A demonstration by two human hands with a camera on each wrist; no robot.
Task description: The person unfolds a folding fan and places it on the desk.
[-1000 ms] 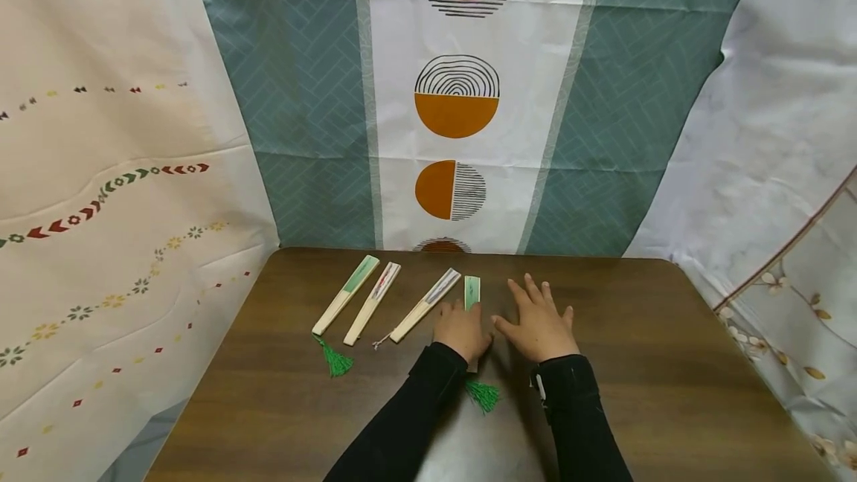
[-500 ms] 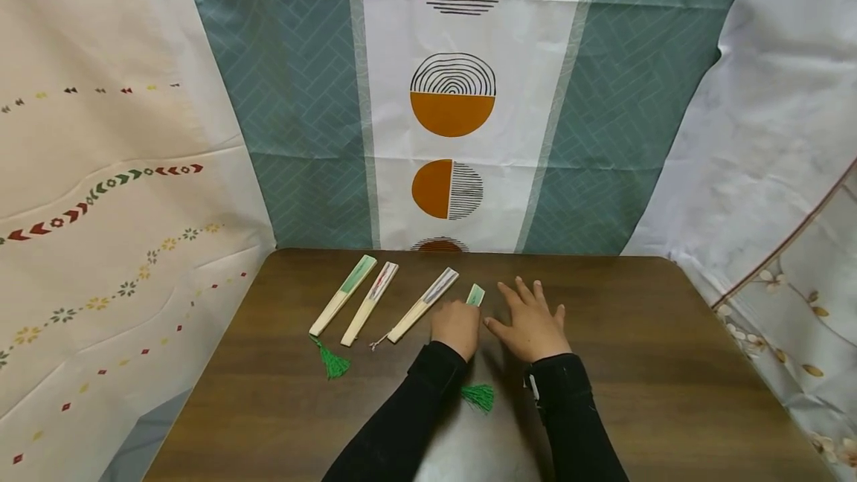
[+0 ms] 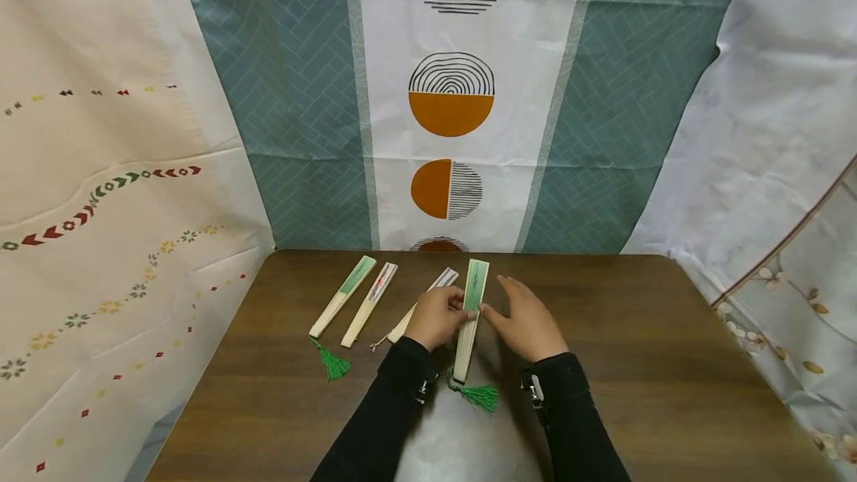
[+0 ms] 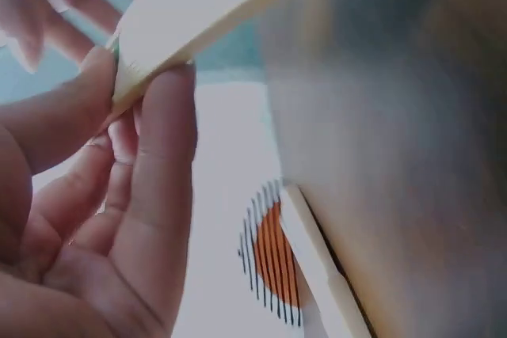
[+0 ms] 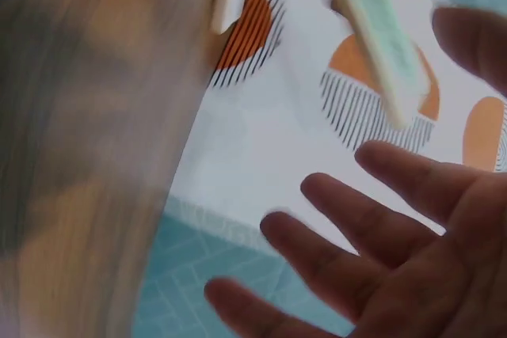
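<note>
Four folding fans on the wooden table (image 3: 636,363); green-tasselled folded fan (image 3: 470,322) pinched by left hand (image 3: 434,316), lifted at centre; right hand (image 3: 529,322) open, thumb touching it.

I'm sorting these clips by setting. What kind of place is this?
Probably a makeshift indoor recording corner: patterned cloths hang as backdrops behind a small brown table, where closed folding fans lie in a row.

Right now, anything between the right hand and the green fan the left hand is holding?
Nothing visible. The left hand pinches the green fan mid-length; the right hand is open just beside it, thumb tip at the fan's edge. The other three closed fans lie to the left, out of the way.
</note>
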